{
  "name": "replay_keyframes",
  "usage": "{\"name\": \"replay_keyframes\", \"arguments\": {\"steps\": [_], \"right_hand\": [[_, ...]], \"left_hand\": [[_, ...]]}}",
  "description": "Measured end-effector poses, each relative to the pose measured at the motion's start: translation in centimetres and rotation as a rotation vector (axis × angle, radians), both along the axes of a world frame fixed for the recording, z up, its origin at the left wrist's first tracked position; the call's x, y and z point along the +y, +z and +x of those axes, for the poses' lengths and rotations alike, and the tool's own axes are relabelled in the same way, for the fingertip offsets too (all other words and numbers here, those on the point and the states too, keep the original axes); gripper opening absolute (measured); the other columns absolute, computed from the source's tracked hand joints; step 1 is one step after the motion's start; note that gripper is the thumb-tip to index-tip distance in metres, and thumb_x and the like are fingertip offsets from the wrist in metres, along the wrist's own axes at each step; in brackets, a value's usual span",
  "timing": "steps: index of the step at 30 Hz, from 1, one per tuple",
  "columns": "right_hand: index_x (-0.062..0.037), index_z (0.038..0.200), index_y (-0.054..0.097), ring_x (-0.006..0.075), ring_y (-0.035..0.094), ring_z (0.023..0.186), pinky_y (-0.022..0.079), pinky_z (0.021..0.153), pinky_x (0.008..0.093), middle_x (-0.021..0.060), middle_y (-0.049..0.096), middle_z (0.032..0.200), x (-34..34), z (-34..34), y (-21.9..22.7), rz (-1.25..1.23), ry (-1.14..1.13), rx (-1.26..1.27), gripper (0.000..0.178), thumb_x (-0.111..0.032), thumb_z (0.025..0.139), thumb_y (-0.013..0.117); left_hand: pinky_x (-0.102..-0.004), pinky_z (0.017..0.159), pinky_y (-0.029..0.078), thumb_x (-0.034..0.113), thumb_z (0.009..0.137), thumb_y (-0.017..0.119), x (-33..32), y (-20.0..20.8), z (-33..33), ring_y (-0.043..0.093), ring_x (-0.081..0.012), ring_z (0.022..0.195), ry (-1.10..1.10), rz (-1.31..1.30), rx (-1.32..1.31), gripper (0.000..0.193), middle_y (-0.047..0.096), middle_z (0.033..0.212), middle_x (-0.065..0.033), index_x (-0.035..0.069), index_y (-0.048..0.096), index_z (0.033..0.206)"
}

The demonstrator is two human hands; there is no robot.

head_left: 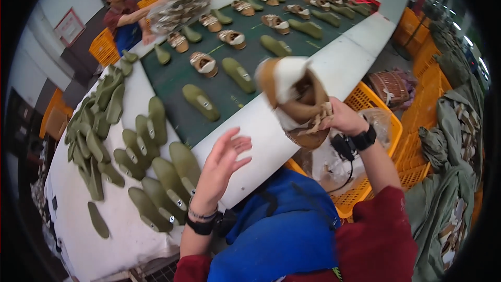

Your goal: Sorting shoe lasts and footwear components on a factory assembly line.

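Observation:
In my right hand point(345, 117) is a tan and white shoe upper point(292, 91), held up over the white edge of the table with its opening showing. The fingers close on its lace end, and the shoe is slightly blurred. My left hand point(224, 162) hangs over the white table edge, fingers apart, with nothing in it. Close to it, olive-green shoe lasts point(183, 164) lie in groups on the white table point(78, 235). On the dark green conveyor belt point(167, 94), rows of similar shoe uppers point(203, 64) alternate with green lasts point(200, 102).
A yellow crate point(360, 201) with clear plastic bags stands below the table edge at my right. Beyond it are more yellow crates point(417, 120) and green cloth point(443, 188). At the far left, a person point(125, 13) holds a plastic-wrapped bundle point(182, 5).

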State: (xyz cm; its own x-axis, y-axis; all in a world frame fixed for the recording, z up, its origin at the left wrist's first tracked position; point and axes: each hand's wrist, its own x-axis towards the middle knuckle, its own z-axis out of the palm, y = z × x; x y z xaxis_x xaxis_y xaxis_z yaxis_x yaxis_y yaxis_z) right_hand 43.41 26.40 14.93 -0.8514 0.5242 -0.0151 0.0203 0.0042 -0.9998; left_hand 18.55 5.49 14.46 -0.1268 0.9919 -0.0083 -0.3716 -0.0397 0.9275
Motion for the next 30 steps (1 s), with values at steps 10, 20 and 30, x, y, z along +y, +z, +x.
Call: {"name": "replay_keyframes", "arguments": {"steps": [10, 20, 30], "right_hand": [[-0.011, 0.103, 0.063, 0.0279, 0.056, 0.1, 0.026, 0.104, 0.0525, 0.0084, 0.059, 0.099, -3.7, -15.5, 4.5, 1.416, 0.684, -0.296, 0.038, -0.001, 0.066, 0.061], [-0.0091, 0.126, 0.046, 0.0325, 0.059, 0.093, 0.05, 0.078, 0.0386, 0.0152, 0.058, 0.104, -8.9, -14.0, -1.6, 0.853, 0.063, 0.04, 0.06, -0.021, 0.072, 0.07], [-0.0093, 0.113, 0.05, 0.0321, 0.062, 0.071, 0.051, 0.059, 0.04, 0.0126, 0.062, 0.086, -11.3, -15.6, -2.2, 1.0, -0.127, 0.119, 0.043, -0.002, 0.071, 0.057]], "left_hand": [[-0.0363, 0.104, 0.037, 0.04, 0.082, 0.065, -1.5, -4.9, -0.3, 0.043, -0.024, 0.126, -0.187, -0.127, -0.137, 0.083, 0.038, 0.139, -0.0162, -0.001, 0.025, 0.142], [-0.0339, 0.1, 0.041, 0.02, 0.085, 0.059, -3.0, -6.4, -1.7, 0.049, -0.02, 0.118, 0.068, -0.06, -0.412, 0.06, 0.048, 0.129, -0.0111, 0.001, 0.035, 0.136], [-0.0343, 0.079, 0.051, 0.006, 0.069, 0.068, -3.0, -3.9, -2.0, 0.057, -0.0259, 0.098, 0.829, 0.065, 1.01, 0.048, 0.055, 0.106, -0.0134, 0.0, 0.051, 0.114]]}}
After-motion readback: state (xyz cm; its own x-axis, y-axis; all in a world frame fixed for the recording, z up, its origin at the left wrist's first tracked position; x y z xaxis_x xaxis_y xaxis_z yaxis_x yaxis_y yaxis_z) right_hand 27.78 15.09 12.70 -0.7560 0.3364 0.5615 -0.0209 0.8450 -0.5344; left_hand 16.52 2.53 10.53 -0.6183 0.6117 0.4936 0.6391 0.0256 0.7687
